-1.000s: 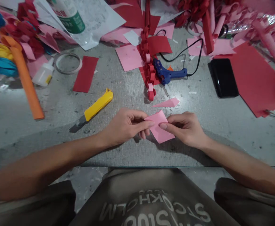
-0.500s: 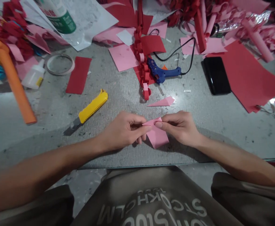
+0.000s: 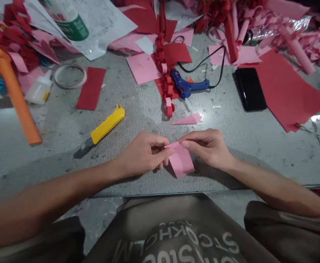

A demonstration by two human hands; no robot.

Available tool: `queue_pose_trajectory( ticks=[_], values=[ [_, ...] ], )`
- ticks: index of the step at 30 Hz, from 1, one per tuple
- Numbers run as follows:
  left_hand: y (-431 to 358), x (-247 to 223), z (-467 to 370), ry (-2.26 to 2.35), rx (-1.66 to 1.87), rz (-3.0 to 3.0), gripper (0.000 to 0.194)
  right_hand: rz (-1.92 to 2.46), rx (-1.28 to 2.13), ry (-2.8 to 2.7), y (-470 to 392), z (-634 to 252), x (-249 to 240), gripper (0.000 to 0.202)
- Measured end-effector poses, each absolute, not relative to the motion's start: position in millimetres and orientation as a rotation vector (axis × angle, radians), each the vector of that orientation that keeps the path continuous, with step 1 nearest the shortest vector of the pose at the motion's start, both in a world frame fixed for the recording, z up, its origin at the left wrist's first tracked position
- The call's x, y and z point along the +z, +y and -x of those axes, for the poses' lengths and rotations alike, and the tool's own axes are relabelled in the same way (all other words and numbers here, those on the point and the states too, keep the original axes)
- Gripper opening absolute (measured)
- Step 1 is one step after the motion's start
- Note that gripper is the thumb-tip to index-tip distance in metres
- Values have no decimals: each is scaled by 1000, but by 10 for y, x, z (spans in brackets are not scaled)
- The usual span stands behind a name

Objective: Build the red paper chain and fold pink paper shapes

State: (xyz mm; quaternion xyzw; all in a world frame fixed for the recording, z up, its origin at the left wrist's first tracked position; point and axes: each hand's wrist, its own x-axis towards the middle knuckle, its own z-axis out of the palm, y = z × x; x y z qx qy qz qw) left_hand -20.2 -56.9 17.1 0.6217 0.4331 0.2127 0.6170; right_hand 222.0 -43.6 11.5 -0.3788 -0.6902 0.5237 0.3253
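A small piece of pink paper [image 3: 182,163] is held between both hands near the front edge of the table. My left hand [image 3: 148,152] pinches its upper left corner between thumb and fingers. At the upper right edge, my right hand [image 3: 207,147] grips the paper with thumb and fingertips, where the top edge looks folded over. Just beyond the hands lies a narrow folded pink paper strip [image 3: 187,119]. A yellow utility knife [image 3: 108,125] rests to the left, its blade pointing toward me.
Past the hands lie a blue glue gun [image 3: 190,86] with a black cord and a red paper chain [image 3: 168,89]. Left are a red paper rectangle [image 3: 91,88], a tape roll [image 3: 56,77] and a small glue bottle [image 3: 39,89]. A black phone-like object [image 3: 251,89] sits right, beside red sheets [image 3: 288,91].
The top edge of the pink paper has been turned further, and its lower part hangs slightly nearer to me. My right fingers have shifted a little left along the edge.
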Motion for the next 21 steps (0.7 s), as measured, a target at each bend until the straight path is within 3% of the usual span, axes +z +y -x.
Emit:
queue_pose_trajectory(
  ticks=[7,9,13,21],
  values=[
    [-587,173,226,993,577,-1659,38,895,1404,-1875,-433,-2206,139,53],
    [-585,172,221,963,600,-1825,41,861,1444,-1908,-442,-2214,130,50],
    [-594,158,165,933,595,-1939,26,766,1499,-2040,-461,-2210,118,38],
    [-546,166,244,1046,790,-1829,28,773,1571,-2031,-416,-2230,138,43]
  ],
)
